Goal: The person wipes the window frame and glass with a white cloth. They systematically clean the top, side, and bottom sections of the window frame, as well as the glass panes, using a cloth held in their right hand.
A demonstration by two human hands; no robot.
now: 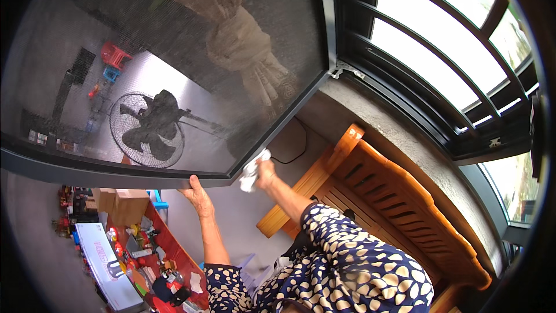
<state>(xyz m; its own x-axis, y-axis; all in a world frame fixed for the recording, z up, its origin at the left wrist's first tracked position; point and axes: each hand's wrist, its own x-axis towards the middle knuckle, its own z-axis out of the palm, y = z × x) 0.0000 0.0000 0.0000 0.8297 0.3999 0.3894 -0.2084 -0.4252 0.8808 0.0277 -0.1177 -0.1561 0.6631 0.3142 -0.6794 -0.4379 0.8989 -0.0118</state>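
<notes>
A large dark-framed mesh window screen [197,75] swings out into the room from the barred window. My left hand [198,198] grips the lower edge of its frame, thumb on the near face; the other fingers are mostly hidden. Farther right, my right hand [266,175] holds a crumpled white cloth [249,177] at the frame's lower corner. The cloth looks to be against or just beside the frame; I cannot tell which. A metal hinge arm [346,71] joins the frame to the window side.
A wooden bench [399,203] stands below the window sill [382,107] at right. Dark window bars [440,40] lie above. A red table [185,255] with many small items and a white box [110,266] stands at lower left. Through the mesh show a fan [147,130] and knotted curtain [240,40].
</notes>
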